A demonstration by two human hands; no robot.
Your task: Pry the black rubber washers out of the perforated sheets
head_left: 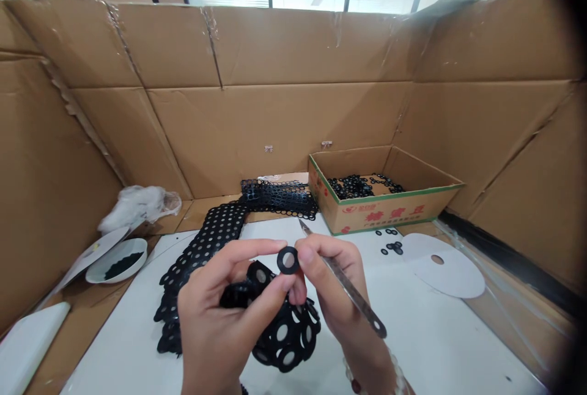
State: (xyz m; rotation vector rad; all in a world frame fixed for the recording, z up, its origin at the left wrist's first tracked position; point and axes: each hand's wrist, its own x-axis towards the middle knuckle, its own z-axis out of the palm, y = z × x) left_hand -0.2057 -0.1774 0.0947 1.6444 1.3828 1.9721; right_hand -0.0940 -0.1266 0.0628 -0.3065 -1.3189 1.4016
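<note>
My left hand (pixel 220 315) is closed, with thumb and forefinger at the edge of a small black ring (pixel 287 260) with a pale centre. A bunched piece of linked black rings (pixel 288 337) hangs below and behind those fingers. My right hand (pixel 337 279) is closed too; its thumb and fingertips touch the ring's right side. Across that hand lies a slim metal tool (pixel 346 288), pointed at the far end and pierced by a hole at the near end. Whether the ring is joined to the bunched piece is hidden by my fingers.
A long black mesh of rings (pixel 215 236) runs back to a folded netting (pixel 275 196). A cardboard box (pixel 385 214) holds black pieces; several loose rings (pixel 392 248) lie before it. A white disc (pixel 444 279) lies right, a white bowl (pixel 137 263) left. Cardboard walls (pixel 275 114) enclose the table.
</note>
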